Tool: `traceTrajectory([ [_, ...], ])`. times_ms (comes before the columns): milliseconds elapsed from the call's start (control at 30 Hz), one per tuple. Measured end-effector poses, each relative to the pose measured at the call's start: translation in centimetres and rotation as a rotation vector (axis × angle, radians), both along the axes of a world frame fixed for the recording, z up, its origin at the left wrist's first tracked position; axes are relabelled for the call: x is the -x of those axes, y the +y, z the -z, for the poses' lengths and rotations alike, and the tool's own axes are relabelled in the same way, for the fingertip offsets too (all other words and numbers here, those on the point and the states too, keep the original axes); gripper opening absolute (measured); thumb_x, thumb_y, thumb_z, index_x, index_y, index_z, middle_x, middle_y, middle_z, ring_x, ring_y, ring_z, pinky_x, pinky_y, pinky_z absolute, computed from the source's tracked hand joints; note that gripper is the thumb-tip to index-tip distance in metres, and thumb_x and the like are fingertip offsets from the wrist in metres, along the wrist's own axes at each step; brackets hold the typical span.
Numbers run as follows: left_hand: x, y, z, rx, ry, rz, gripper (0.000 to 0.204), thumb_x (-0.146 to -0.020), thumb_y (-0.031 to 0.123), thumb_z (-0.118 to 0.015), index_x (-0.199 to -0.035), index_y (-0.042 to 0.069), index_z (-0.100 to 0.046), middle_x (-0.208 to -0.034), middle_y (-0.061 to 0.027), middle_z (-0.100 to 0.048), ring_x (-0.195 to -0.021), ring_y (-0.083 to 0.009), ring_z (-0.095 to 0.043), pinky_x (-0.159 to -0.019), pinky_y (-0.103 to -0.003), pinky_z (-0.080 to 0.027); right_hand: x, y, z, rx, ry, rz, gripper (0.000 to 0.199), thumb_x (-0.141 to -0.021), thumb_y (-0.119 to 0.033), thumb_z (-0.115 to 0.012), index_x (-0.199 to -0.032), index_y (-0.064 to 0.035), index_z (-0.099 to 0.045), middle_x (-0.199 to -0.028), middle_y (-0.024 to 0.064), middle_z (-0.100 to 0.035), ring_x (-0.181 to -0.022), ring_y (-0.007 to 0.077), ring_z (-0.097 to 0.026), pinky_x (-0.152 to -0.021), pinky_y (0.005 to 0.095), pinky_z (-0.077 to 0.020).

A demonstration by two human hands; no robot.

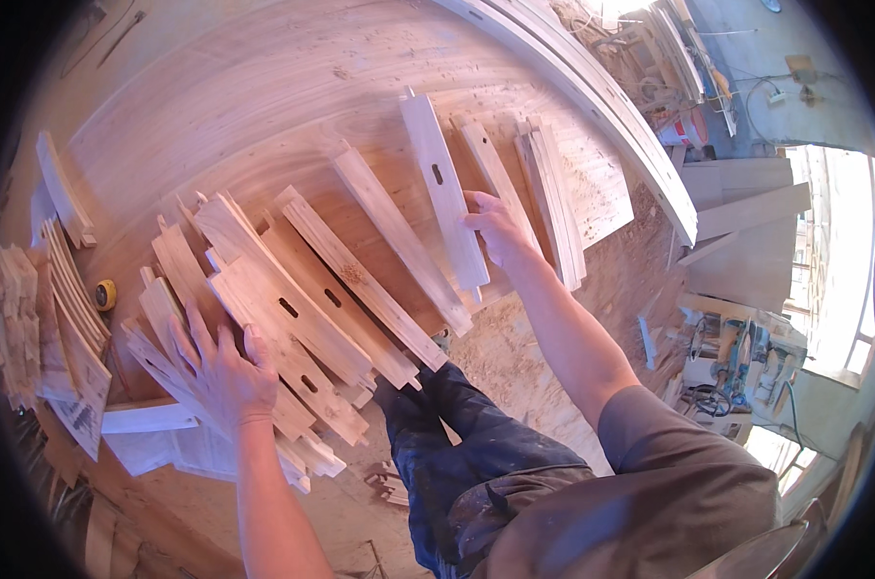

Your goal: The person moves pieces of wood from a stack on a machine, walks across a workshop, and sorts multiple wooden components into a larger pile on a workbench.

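My right hand (500,230) grips the edge of a flat wooden slat (435,174) that has a short dark slot and a tenon at its end. My left hand (227,372) lies with fingers spread on a pile of similar slats at the left; beside its thumb is a wide slotted slat (263,289). Between my hands, a few separate slats lie side by side, including a plain one (389,227) and one with shavings on it (346,265). Right of my right hand lies another slat (495,169) with a small hole.
The slats rest on a large wooden board (215,96) dusted with shavings. Long rails (592,92) run along its far right. A yellow tape measure (105,294) sits by stacked curved pieces (70,299) at the left. A machine (736,362) stands at the right above a sawdust-covered floor (543,376).
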State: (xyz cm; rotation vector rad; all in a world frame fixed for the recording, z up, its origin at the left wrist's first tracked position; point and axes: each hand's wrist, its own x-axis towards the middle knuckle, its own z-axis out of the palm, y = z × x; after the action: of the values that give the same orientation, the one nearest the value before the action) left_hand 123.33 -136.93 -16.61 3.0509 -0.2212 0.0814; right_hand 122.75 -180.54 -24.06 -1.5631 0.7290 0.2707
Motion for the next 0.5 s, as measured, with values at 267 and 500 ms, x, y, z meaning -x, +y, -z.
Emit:
traceTrajectory([
  [267, 0.1, -0.2, -0.4, -0.024, 0.043, 0.001, 0.043, -0.095, 0.035, -0.057, -0.111, -0.001, -0.074, -0.162, -0.0152, -0.038, -0.151, -0.0427, -0.027, -0.123, -0.056, -0.025, 0.8, 4.4, 0.0, 1.072, -0.032, -0.266, 0.062, -0.081, -0.01, -0.068, -0.141, -0.0037, -0.049, -0.125, 0.0218, -0.06, -0.124, 0.0389, -0.055, -0.104, 0.0464, -0.0467],
  [500, 0.1, 0.0, -0.3, -0.005, 0.042, -0.02, 0.044, -0.095, 0.037, -0.057, -0.109, -0.001, -0.074, -0.162, -0.0148, -0.039, -0.15, -0.043, -0.028, -0.122, -0.057, -0.025, 3.2, 9.5, -2.3, 0.864, -0.149, -0.363, 0.065, -0.083, -0.016, -0.074, -0.141, -0.0026, -0.049, -0.136, 0.0243, -0.054, -0.129, 0.0408, -0.052, -0.106, 0.047, -0.0438],
])
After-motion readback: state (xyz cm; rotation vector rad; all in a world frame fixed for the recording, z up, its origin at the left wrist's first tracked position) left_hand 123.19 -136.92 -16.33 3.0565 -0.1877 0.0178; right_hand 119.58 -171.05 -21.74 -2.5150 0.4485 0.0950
